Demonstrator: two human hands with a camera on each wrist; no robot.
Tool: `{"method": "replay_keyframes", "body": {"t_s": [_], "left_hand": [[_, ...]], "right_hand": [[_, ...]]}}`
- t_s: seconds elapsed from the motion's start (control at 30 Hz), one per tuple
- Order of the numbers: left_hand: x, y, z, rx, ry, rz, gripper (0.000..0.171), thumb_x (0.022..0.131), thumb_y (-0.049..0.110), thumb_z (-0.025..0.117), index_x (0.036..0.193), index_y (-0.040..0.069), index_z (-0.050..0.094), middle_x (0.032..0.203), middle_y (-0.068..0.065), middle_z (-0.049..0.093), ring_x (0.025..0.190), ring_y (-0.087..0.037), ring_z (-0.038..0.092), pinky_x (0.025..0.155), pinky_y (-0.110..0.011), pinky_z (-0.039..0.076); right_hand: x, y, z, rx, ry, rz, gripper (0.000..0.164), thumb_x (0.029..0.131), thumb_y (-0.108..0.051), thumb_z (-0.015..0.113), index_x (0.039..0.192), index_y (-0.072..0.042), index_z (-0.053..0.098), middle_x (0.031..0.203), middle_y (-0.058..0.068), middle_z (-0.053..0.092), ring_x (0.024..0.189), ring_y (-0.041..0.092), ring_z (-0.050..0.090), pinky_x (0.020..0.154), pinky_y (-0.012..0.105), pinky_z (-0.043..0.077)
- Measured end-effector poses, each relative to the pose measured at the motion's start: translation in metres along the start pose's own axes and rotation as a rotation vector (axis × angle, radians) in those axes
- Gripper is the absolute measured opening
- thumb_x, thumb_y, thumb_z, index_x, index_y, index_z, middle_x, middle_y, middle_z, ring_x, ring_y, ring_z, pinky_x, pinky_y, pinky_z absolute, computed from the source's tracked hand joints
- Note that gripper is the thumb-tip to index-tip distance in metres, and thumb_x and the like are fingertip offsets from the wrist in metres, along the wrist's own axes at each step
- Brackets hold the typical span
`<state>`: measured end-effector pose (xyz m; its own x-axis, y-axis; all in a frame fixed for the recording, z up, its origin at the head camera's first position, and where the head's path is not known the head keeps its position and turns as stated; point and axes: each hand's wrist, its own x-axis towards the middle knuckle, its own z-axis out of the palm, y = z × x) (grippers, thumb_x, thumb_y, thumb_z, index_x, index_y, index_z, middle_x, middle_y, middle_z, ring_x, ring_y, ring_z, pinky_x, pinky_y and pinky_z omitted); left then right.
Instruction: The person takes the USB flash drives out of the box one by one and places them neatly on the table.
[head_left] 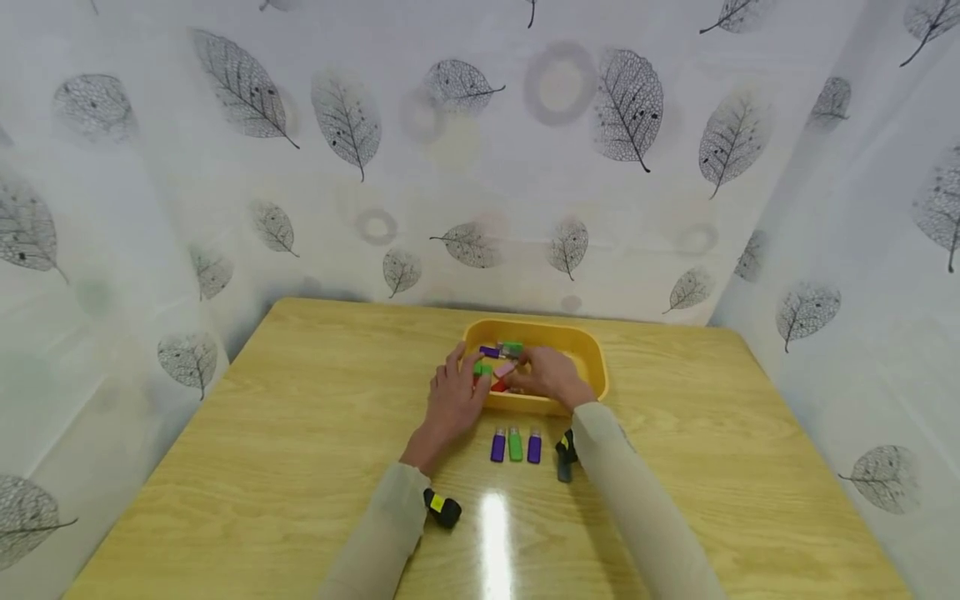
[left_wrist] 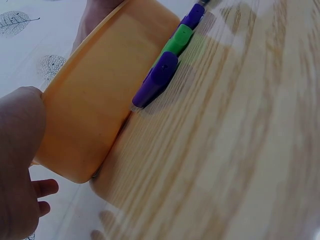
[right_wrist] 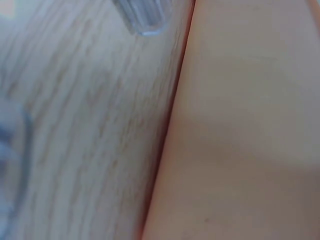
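From the left, I want the left hand (head_left: 456,396) light on the corner of the yellow-orange tray (head_left: 528,403), just enough to stop it sliding on the wooden surface (head_left: 300,417). Inside the tray, purple (head_left: 490,352), green, pink (head_left: 505,369) and red (head_left: 499,386) USB flash drives lie loose and close together, so I should single out one body before closing on it. A pinch on the coloured body looks safer to me than one on the clear cap, which could pull off. For the right hand (head_left: 551,375), a straight lift over the near wall seems best. In front of that wall, a left purple drive (head_left: 498,446), a middle green drive (head_left: 515,445) and a right purple drive (head_left: 534,447) stand in a row, capped ends towards the tray; a low wrist could knock them.

As for pose, my left forearm comes in from lower left, the hand over the tray's left end, fingers loosely spread and the thumb over the inside. My right forearm rises from lower right, passing just right of the row, wrist over the near wall and fingers pointing down and leftward into the tray by the pink and red drives. I cannot tell whether those fingertips pinch one: the right wrist view gives only wall, surface and blurred clear caps (right_wrist: 147,15).
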<state>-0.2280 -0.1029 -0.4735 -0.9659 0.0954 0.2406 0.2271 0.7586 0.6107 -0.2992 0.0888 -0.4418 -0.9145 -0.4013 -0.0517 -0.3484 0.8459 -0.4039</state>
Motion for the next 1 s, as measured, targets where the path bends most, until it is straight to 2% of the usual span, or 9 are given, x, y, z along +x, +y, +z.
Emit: {"method": "replay_keyframes", "body": {"t_s": [0.13,0.27,0.37,0.53,0.73,0.83,1.0], "left_hand": [[0.000,0.001,0.002,-0.005,0.006,0.014,0.049,0.104,0.036,0.041,0.147,0.011,0.042,0.160,-0.017,0.020,0.131,-0.044,0.036,0.108,-0.059,0.029],[0.002,0.002,0.002,-0.007,0.018,0.027,0.048,0.104,0.034,0.042,0.147,0.011,0.042,0.160,-0.017,0.019,0.131,-0.044,0.036,0.108,-0.060,0.030],[0.004,0.003,0.001,0.002,0.023,0.029,0.048,0.105,0.035,0.042,0.147,0.011,0.042,0.160,-0.016,0.019,0.132,-0.043,0.036,0.108,-0.059,0.030],[0.002,0.003,0.001,0.000,0.021,0.026,0.049,0.105,0.036,0.040,0.146,0.011,0.042,0.160,-0.016,0.020,0.130,-0.044,0.037,0.107,-0.059,0.031],[-0.003,0.001,0.004,-0.004,0.017,0.011,0.048,0.104,0.036,0.042,0.146,0.011,0.043,0.160,-0.017,0.021,0.130,-0.044,0.037,0.107,-0.059,0.031],[-0.003,0.001,0.005,-0.004,0.025,0.012,0.048,0.105,0.035,0.042,0.146,0.011,0.043,0.160,-0.017,0.021,0.129,-0.044,0.038,0.106,-0.059,0.032],[-0.001,0.001,0.002,0.009,0.015,-0.004,0.049,0.105,0.037,0.041,0.147,0.011,0.042,0.160,-0.016,0.020,0.130,-0.042,0.037,0.107,-0.057,0.032]], "right_hand": [[-0.002,0.001,-0.001,0.006,0.004,-0.006,0.052,0.082,-0.048,0.078,0.116,-0.010,0.069,0.112,0.007,0.071,0.088,0.021,0.064,0.077,0.037,0.054],[-0.003,0.001,-0.004,0.026,0.017,-0.015,0.059,0.082,-0.046,0.078,0.125,-0.009,0.063,0.121,0.010,0.069,0.103,0.028,0.066,0.087,0.044,0.053],[-0.002,-0.002,-0.006,0.045,0.014,0.002,0.061,0.084,-0.048,0.076,0.127,-0.008,0.061,0.123,0.011,0.068,0.105,0.030,0.065,0.090,0.046,0.052],[-0.001,-0.010,-0.005,0.057,-0.007,0.027,0.052,0.090,-0.049,0.069,0.122,-0.009,0.063,0.109,0.007,0.070,0.093,0.025,0.065,0.084,0.043,0.053],[0.000,-0.018,-0.001,-0.001,-0.037,0.028,0.036,0.091,-0.044,0.068,0.103,-0.010,0.067,0.088,0.002,0.069,0.075,0.018,0.059,0.068,0.034,0.049],[0.001,-0.019,-0.001,-0.041,-0.038,0.030,0.033,0.092,-0.042,0.068,0.100,-0.010,0.068,0.088,0.003,0.069,0.073,0.018,0.058,0.067,0.033,0.049],[0.003,-0.021,-0.002,-0.065,-0.040,0.025,0.033,0.095,-0.040,0.065,0.104,-0.009,0.069,0.095,0.005,0.071,0.075,0.018,0.058,0.071,0.035,0.050]]}}
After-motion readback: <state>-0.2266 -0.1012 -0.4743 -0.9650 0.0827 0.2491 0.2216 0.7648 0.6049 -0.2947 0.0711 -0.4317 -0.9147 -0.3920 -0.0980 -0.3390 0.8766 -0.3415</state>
